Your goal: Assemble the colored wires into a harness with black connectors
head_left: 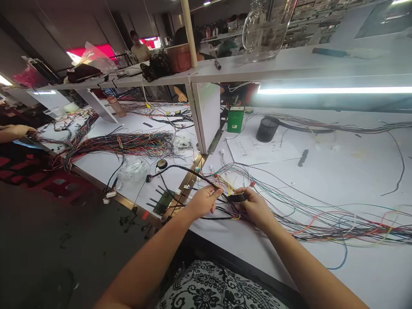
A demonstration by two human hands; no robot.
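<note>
My left hand (pixel 203 201) pinches a black-wrapped wire harness (pixel 180 168) between thumb and fingers. From there the wrapped part arcs left to a dark connector (pixel 148 178). Close on the right, my right hand (pixel 256 207) is closed on a roll of black tape (pixel 237 197), which sits against the harness. Loose coloured wires (pixel 273 193) spread from beneath my hands to the right. Left of my left hand is a green board with upright dark pegs (pixel 165 201). Some wires under my fingers are hidden.
A thick wire bundle (pixel 128 143), a clear plastic bag (pixel 133 171) and another tape roll (pixel 162 164) lie on the left. Behind stand a green box (pixel 236 119) and a black mesh cup (pixel 268 129). A shelf (pixel 305 64) crosses above. A co-worker's hand (pixel 19 131) shows far left.
</note>
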